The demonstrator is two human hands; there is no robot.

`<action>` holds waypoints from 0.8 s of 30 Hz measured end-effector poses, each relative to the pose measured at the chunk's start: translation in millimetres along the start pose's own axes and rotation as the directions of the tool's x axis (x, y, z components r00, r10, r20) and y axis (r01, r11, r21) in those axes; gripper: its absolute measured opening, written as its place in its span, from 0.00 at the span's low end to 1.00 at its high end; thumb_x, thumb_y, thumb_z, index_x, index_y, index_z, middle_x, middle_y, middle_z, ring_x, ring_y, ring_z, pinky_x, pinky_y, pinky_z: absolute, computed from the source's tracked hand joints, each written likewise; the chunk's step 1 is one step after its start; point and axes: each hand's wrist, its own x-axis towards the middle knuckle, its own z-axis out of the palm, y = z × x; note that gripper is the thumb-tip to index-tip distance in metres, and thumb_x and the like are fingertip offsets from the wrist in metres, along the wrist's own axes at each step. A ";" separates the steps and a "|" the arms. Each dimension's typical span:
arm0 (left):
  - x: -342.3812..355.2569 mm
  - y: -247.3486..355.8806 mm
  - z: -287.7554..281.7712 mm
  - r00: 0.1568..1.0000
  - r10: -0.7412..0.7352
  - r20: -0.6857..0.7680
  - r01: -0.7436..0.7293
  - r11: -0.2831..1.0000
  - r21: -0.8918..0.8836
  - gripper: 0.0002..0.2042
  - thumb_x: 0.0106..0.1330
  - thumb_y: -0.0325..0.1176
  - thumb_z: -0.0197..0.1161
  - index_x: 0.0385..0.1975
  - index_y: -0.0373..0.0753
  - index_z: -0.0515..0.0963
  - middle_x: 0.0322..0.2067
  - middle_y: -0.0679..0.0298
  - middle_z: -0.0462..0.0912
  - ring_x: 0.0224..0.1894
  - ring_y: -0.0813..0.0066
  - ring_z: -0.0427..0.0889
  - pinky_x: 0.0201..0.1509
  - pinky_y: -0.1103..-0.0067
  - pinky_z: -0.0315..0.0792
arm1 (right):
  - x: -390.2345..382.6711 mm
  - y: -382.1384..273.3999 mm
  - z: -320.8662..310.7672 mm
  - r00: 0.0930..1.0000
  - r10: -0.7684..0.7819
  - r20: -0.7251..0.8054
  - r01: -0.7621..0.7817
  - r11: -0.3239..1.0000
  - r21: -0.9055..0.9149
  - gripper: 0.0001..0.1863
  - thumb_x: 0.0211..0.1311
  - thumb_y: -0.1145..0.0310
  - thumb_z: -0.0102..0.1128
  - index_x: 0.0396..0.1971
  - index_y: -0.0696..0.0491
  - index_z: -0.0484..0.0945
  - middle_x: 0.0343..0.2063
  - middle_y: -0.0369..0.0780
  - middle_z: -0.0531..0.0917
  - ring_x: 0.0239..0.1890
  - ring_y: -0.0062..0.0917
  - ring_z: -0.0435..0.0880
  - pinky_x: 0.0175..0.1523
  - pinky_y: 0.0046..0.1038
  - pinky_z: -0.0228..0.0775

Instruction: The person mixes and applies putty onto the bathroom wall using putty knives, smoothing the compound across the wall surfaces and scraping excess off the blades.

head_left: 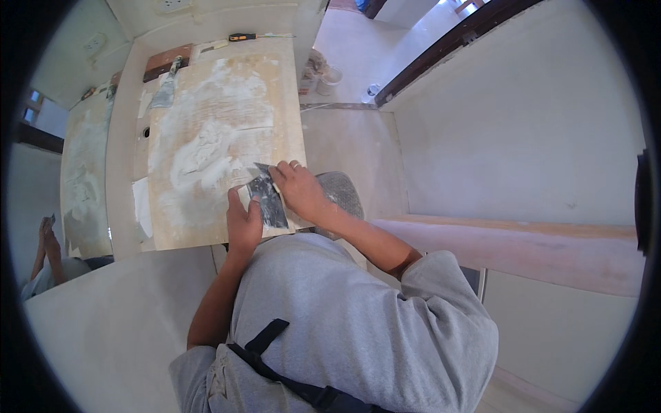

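Both hands grip 2 dark putty knives: left hand [244, 224] and right hand [297, 189] press blades [267, 199] together between their fingers, above the smeared board [206, 138].

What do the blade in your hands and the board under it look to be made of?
Blade: probably steel, a thin flat dark sheet, dull and smeared with white paste. Board: looks like tan plywood or tile; its surface is largely hidden by white filler.

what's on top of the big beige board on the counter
White putty is smeared across most of the beige rectangular board. A grey metal trowel lies at its far corner. Both hands hold dark scraper blades over its near edge, hiding that part.
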 end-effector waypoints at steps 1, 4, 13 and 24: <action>0.6 2.0 -0.8 0.998 -0.028 0.059 0.028 1.000 0.003 0.18 0.71 0.30 0.55 0.57 0.30 0.66 0.47 0.42 0.80 0.50 0.53 0.81 0.58 0.66 0.70 | 2.0 7.7 2.7 0.999 0.047 -0.013 -0.047 0.998 0.029 0.24 0.55 0.73 0.58 0.54 0.62 0.77 0.43 0.45 0.77 0.44 0.40 0.79 0.48 0.38 0.74; 8.1 -20.4 -7.5 0.998 0.002 -0.056 -0.004 1.000 -0.028 0.17 0.70 0.29 0.56 0.57 0.30 0.68 0.47 0.46 0.81 0.49 0.55 0.82 0.57 0.68 0.72 | 4.7 17.5 -8.5 0.983 0.174 -0.064 -0.150 0.949 0.276 0.24 0.53 0.76 0.60 0.53 0.63 0.77 0.42 0.49 0.79 0.47 0.43 0.79 0.52 0.39 0.74; 24.3 -73.4 -23.0 0.770 -0.479 0.420 0.604 0.339 -0.721 0.17 0.67 0.25 0.56 0.55 0.34 0.72 0.47 0.57 0.81 0.46 0.67 0.84 0.53 0.70 0.80 | 1.3 26.2 -26.1 0.664 0.516 0.540 -0.368 -0.403 0.838 0.21 0.73 0.52 0.60 0.49 0.56 0.80 0.41 0.40 0.86 0.39 0.24 0.87 0.43 0.30 0.82; 58.0 -48.7 -13.9 0.659 -0.319 0.681 0.708 -0.043 -0.705 0.10 0.71 0.26 0.52 0.48 0.30 0.74 0.44 0.55 0.83 0.43 0.71 0.86 0.47 0.75 0.82 | -2.0 25.5 0.5 0.767 0.238 0.596 -0.498 -0.365 0.787 0.21 0.73 0.54 0.61 0.51 0.59 0.78 0.38 0.37 0.86 0.34 0.18 0.85 0.40 0.25 0.80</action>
